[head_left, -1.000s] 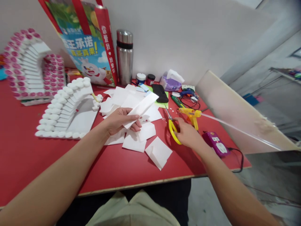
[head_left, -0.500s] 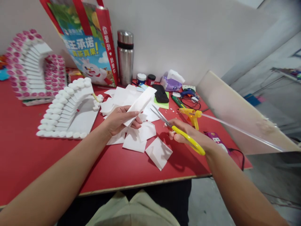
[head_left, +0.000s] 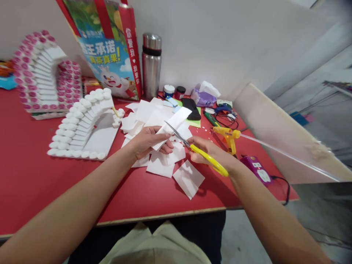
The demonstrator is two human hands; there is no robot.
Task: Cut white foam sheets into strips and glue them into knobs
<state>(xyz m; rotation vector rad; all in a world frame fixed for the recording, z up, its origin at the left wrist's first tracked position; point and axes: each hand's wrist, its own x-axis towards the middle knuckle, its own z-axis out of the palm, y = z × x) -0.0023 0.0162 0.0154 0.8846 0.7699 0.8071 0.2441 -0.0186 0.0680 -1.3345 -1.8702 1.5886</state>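
My left hand [head_left: 154, 142] pinches a folded strip of white paper [head_left: 179, 118] between thumb and fingers, held slanting above the table. In my right hand [head_left: 202, 148] is a pair of scissors [head_left: 209, 158] with yellow handles; the fingers are closed around them. The blades point left and lie across the paper strip, just ahead of my left fingertips. Whether they are cutting into it I cannot tell. Beneath both hands spread several loose white paper pieces [head_left: 161, 167], and one square piece [head_left: 189, 179] lies nearer the table's front edge.
On the red table [head_left: 132, 198] stand a white stair model [head_left: 82, 126], a pink-and-white one [head_left: 46, 79], a printed bag [head_left: 110, 55] and a steel flask [head_left: 151, 66]. To the right are a yellow glue gun [head_left: 228, 136], a purple power strip [head_left: 257, 170] and a tissue pack [head_left: 205, 95].
My right hand has moved left with the scissors, bringing the blades over the paper strip. My left hand still holds the strip. The whole view has shifted slightly.
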